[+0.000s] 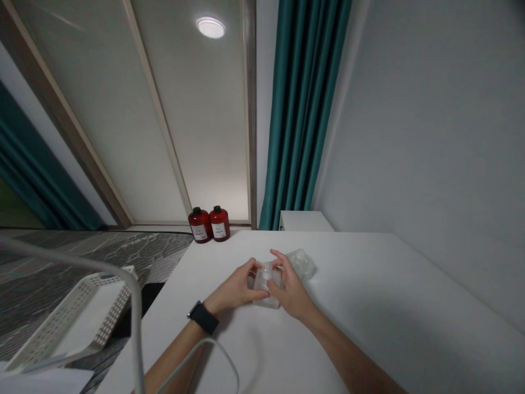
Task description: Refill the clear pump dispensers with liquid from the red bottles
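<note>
Here we are at the white worktop (348,339), and both hands are in tight! The left hand (235,288), with a black watch strap (203,318) at its wrist, and the right hand (292,288) close in from either side on a clear plastic packet (266,287), the gap between them narrow and the fingers gripping it. Those fingers hide much of the packet, and with all that shine, there's no making out what's inside. Whether it's resting on the worktop or lifted just off it is hard to call. Right beside the right hand's fingers lies a second clear plastic packet (302,264), just as glossy and just as hard to read. Up at the far edge, two red bottles (209,224) stand side by side, their labels too small to read. Over on the left, a white perforated basket (71,317) sits tilted, partly blocked by a pale cable (135,323) and cut off by the frame, while a thinner white cable (209,355) loops across the left forearm!
</note>
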A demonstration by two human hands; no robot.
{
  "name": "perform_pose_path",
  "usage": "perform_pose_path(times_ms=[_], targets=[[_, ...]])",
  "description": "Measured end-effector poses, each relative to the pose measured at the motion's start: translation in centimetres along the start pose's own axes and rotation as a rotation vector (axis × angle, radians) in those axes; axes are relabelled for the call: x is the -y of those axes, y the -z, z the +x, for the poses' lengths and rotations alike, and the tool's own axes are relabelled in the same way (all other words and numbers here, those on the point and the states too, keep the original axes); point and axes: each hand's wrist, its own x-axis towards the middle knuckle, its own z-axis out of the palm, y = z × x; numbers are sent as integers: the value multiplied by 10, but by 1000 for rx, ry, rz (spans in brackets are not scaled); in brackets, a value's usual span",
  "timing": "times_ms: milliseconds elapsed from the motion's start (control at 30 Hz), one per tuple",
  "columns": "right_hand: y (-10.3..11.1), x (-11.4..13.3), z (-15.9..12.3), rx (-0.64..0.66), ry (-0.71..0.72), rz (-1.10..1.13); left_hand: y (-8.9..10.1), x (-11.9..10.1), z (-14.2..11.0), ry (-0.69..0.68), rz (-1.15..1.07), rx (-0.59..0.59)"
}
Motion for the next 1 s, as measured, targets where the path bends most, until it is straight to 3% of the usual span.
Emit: perform_pose_path(times_ms=[167, 300, 500, 700, 1000], targets=[[-3, 4, 2, 51, -29, -21, 0, 2, 0, -21, 9, -8], [-2, 9, 4, -59, 39, -145, 1, 4, 0, -23, 3, 6], [4, 12, 5, -257, 67, -26, 0, 7, -1, -5, 3, 0], [5, 9, 4, -313, 139, -82, 1, 3, -1, 2, -20, -1], [5, 15, 7, -455, 106, 47, 2, -1, -3, 8, -10, -4]])
